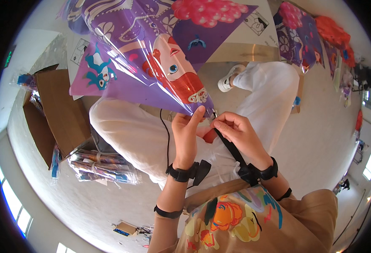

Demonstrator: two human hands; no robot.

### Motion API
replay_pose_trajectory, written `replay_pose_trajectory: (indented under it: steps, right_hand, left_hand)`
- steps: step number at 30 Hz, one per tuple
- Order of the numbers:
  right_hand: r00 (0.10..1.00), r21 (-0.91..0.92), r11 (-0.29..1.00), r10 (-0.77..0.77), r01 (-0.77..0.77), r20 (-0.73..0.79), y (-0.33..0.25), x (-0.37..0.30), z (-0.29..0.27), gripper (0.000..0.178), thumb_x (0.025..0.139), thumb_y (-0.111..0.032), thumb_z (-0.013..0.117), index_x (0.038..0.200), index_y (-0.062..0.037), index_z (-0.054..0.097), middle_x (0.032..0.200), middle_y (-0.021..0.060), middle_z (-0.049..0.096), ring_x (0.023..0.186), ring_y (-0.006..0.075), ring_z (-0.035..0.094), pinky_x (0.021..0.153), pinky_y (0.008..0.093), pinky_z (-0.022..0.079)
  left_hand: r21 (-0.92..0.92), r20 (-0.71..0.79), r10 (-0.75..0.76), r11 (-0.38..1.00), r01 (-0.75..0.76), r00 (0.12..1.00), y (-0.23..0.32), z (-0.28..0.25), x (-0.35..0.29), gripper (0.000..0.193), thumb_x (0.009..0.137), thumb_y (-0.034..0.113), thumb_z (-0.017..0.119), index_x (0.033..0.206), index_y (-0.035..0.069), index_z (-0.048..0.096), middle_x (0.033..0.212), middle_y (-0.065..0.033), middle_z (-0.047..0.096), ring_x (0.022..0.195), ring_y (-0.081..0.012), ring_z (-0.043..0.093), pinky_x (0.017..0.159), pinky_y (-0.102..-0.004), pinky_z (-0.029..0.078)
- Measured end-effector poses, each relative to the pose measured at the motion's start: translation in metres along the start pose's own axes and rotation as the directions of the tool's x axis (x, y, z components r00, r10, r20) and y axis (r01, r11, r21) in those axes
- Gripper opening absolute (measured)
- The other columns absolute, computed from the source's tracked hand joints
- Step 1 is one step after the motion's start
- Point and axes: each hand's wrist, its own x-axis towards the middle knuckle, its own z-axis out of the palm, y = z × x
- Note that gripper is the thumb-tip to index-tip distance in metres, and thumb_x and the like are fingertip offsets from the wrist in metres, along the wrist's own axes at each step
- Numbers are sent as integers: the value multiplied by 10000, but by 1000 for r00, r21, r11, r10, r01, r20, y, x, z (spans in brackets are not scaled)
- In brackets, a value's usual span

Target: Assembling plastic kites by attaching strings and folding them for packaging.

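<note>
A shiny purple kite (147, 63), printed with a red-haired cartoon figure and small blue creatures, spreads out over my lap, its narrow tip pointing toward me. My left hand (188, 133) pinches the kite near that tip, thumb on top and fingers hidden beneath. Just to the right, my right hand (237, 131) is closed with thumb and forefinger pressed together beside the tip. Whatever lies between those fingers is too small to make out. A black strap (232, 149) runs below my right hand, and black bands circle both wrists.
An open cardboard box (63, 114) stands on the left, with plastic-wrapped bundles (105, 167) on the floor beside it. White printed sheets (257, 29) lie under the kite's far side. More purple printed kites (299, 38) and a red crumpled sheet (332, 33) are at the far right.
</note>
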Motion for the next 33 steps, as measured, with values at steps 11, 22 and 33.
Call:
replay_pose_trajectory:
  steps: [11, 22, 33]
  right_hand:
    - [995, 211, 974, 92, -84, -30, -2, 2, 1, 169, 970, -173, 571, 967, -21, 644, 710, -41, 544, 607, 21, 429, 527, 173, 323]
    - [988, 327, 945, 74, -26, -135, 7, 17, 10, 111, 913, -156, 656, 880, -61, 610, 711, -62, 543, 563, 0, 384, 492, 173, 273]
    - [989, 421, 907, 44, 21, -143, 8, 18, 10, 125, 902, -143, 670, 852, -45, 610, 712, -34, 557, 534, 14, 405, 478, 181, 284]
  left_hand:
    - [-85, 105, -33, 996, 42, 994, 6, 1, -5, 205, 899, 132, 685, 1043, -8, 644, 950, -45, 685, 829, -84, 617, 673, -216, 486]
    - [-109, 72, -32, 993, 39, 997, 1, 6, -6, 161, 908, 112, 666, 1021, 8, 618, 933, -27, 652, 766, -63, 579, 568, -218, 464]
    - [-145, 66, 42, 989, -32, 997, -1, -3, -4, 141, 899, 113, 675, 1009, 26, 663, 891, -2, 647, 806, -56, 561, 612, -186, 459]
